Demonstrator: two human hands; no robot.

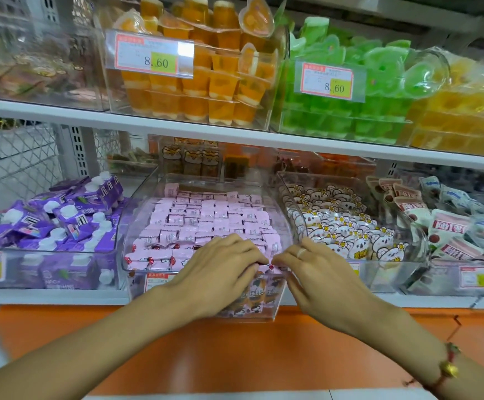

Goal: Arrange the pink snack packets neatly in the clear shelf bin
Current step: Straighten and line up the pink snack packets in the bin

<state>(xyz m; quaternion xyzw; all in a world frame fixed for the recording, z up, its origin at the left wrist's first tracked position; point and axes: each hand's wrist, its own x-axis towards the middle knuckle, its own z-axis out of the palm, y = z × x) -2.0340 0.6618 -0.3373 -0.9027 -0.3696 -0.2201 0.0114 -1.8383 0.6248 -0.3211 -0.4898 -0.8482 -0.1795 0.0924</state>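
The clear shelf bin (140,226) stands in the middle of the lower shelf, filled with rows of small pink snack packets (206,217). My left hand (220,269) lies over the bin's front right corner, its fingers curled down onto the front packets. My right hand (310,269) comes in from the right, fingertips meeting the left ones at a pink packet (269,265) by the front rim. Whether either hand pinches that packet is hidden by the fingers. A ring shows on my right hand.
A bin of purple pouches (62,220) stands to the left, and a bin of white bear-print packets (341,226) to the right. Orange jelly cups (194,90) and green jelly cups (350,111) fill the shelf above. An orange ledge (235,342) runs below.
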